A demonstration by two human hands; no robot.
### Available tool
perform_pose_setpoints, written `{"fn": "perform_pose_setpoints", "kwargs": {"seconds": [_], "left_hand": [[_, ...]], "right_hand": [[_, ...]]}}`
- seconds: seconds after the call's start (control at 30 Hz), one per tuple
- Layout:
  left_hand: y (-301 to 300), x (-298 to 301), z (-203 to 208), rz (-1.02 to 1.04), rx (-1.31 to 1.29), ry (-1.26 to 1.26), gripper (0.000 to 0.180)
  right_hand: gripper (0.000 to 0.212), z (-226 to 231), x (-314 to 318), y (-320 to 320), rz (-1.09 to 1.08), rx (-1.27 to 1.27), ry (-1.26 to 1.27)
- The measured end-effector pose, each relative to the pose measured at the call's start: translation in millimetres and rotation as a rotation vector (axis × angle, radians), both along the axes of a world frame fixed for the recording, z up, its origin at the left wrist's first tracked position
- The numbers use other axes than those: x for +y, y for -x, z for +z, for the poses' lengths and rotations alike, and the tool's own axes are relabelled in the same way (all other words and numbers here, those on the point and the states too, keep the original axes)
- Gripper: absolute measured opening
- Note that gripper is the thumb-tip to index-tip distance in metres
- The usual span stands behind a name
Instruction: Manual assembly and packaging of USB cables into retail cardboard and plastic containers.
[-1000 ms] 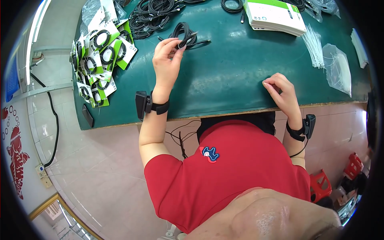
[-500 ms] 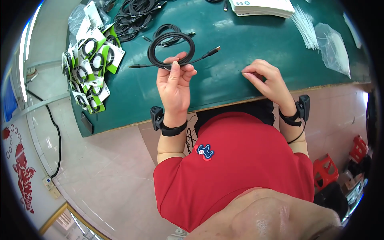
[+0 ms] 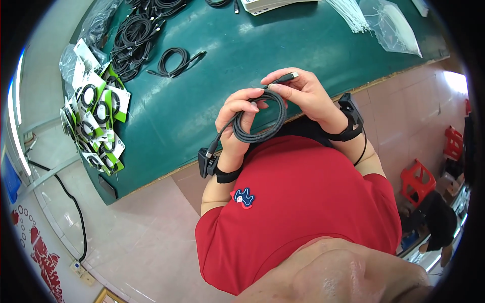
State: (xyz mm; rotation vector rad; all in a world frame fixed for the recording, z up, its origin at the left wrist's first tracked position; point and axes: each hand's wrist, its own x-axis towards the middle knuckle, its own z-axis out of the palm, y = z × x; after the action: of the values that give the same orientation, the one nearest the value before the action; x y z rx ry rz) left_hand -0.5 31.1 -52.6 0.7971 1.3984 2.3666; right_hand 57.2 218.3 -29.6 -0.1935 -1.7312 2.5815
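glossy green tabletop [image 3: 166, 121] stretches toward twelve o'clock. at its near edge, the left hand [image 3: 231, 110] clamps bent fingers on the round, textured black cable coil [image 3: 279, 117] from nine o'clock; the right hand [image 3: 310, 96], angled from two, pinches its plug end.

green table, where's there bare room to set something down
Bare table shows between the loose coil and white strips, beyond the right hand; another patch lies between the carded cables and left hand. The far left is crowded with those and the dark cable pile.
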Motion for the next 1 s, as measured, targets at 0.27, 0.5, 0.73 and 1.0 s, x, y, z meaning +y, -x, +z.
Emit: {"fn": "perform_pose_setpoints", "kwargs": {"seconds": [0.27, 0.5, 0.73, 1.0], "left_hand": [[-1.3, 1.4, -2.1, -0.009, 0.056, 0.028, 0.004], [-5.6, 5.2, 21.1, -0.093, -0.662, 0.013, 0.014], [2.6, 1.6, 0.9, -0.145, -0.712, -0.243, 0.024], [-1.7, 17.4, 7.5, -0.162, -0.790, -0.330, 0.020]], "right_hand": [[0.020, -7.0, 10.2, -3.7, 0.091, 0.098, -0.092], [0.024, -9.8, -5.0, -2.0, -0.083, 0.160, -0.227], [0.035, -10.4, -0.1, 2.7, -0.086, -0.035, 0.037], [0.043, -9.1, -6.1, 4.6, -0.119, -0.032, 0.221]]}}
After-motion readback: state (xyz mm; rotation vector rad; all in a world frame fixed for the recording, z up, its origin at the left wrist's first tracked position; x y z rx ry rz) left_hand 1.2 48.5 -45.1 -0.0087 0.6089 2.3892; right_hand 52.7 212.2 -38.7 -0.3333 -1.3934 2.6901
